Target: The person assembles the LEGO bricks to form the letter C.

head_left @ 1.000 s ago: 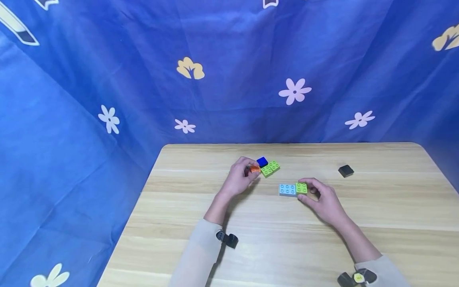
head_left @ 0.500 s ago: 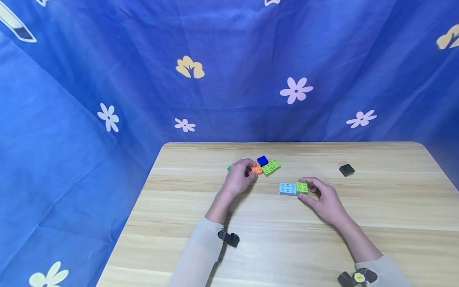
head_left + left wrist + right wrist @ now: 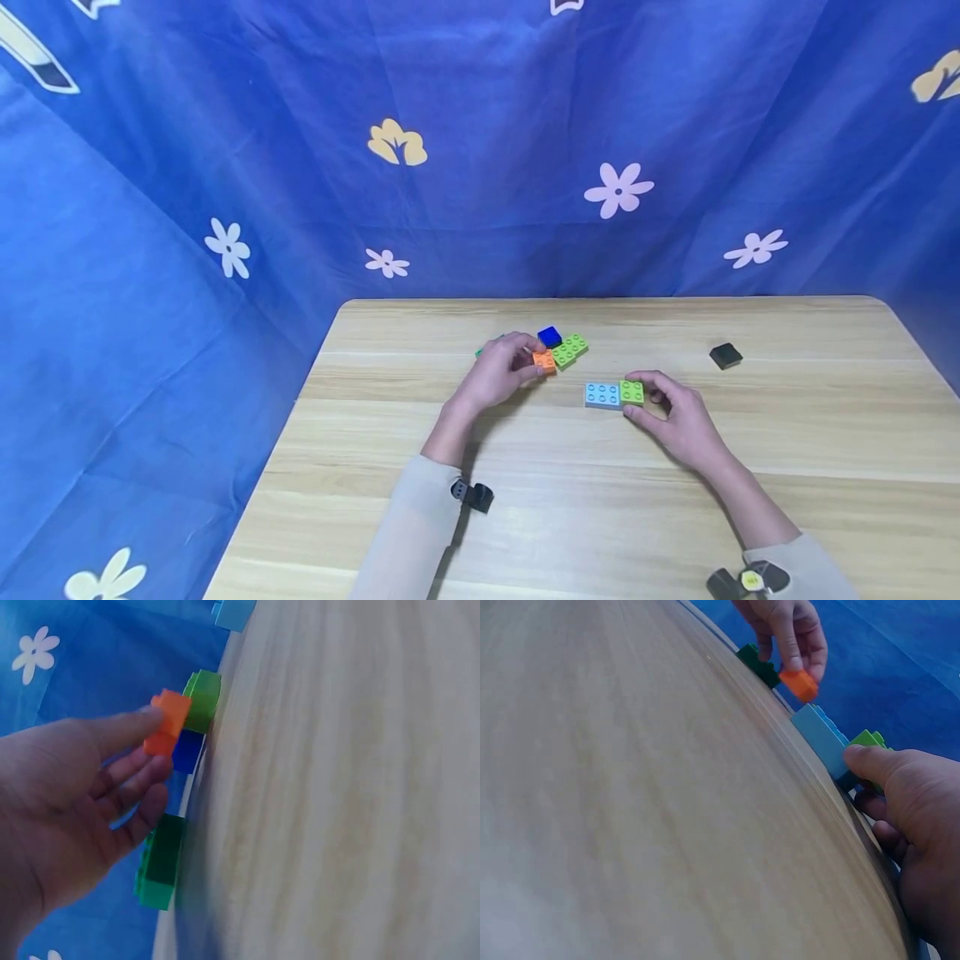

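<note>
My left hand (image 3: 501, 367) pinches an orange toy building brick (image 3: 544, 362) between thumb and fingers. In the left wrist view, the thumb lies on the near face of this orange brick (image 3: 167, 722). Just right of it sit two lime-green bricks (image 3: 570, 351), end to end, with a dark blue brick (image 3: 550, 337) behind. My right hand (image 3: 678, 421) grips a small lime-green brick (image 3: 632, 392) by its sides. That brick meets the right end of a light blue brick (image 3: 602, 395); whether they are joined cannot be told.
A green brick (image 3: 160, 862) lies left of the left hand, mostly hidden by it in the head view. Farther right is a black brick (image 3: 725, 356). Behind the wooden table (image 3: 570, 500) hangs a blue patterned cloth (image 3: 495, 208).
My left hand has moved slightly right and toward me with the orange brick, which was tilted and now looks level. The green brick's edge has come into view. My right hand stays put.
</note>
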`<state>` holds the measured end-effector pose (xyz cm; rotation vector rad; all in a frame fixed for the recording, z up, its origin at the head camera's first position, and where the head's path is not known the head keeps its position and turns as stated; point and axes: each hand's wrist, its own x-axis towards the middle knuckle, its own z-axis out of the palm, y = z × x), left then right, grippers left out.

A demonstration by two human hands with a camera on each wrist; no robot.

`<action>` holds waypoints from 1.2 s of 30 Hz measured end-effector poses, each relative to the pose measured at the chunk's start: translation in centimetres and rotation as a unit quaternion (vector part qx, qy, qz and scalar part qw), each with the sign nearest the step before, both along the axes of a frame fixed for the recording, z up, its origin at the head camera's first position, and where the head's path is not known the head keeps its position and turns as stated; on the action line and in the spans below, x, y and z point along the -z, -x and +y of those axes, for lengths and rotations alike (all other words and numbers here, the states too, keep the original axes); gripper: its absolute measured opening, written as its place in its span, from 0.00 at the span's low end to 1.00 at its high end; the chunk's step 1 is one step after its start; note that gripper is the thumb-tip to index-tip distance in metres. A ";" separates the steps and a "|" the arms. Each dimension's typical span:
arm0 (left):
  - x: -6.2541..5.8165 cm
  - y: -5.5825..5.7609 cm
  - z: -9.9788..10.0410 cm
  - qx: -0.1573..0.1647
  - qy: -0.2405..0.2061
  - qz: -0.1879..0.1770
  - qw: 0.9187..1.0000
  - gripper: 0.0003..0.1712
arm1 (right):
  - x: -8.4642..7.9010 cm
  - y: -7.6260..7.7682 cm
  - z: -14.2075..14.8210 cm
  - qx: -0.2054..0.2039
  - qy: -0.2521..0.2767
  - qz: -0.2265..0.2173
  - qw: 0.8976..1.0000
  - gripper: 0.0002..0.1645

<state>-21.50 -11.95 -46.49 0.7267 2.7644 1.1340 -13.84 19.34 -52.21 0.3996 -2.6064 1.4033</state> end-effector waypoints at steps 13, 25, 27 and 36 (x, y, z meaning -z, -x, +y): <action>-0.6 -1.3 2.3 0.094 0.007 -0.030 0.995 0.16 | -0.1 0.1 0.0 -0.003 -0.010 -0.001 1.000 0.28; -0.1 -1.9 3.3 0.132 -0.028 -0.027 0.991 0.18 | 0.1 0.1 0.1 -0.005 -0.013 0.000 1.000 0.28; -0.1 -1.9 3.3 0.134 -0.027 -0.023 0.990 0.18 | 0.1 0.1 0.1 -0.006 -0.014 0.002 1.000 0.28; -0.1 -2.2 3.8 0.143 -0.022 -0.019 0.989 0.19 | 0.1 0.1 0.2 -0.009 -0.014 0.009 1.000 0.30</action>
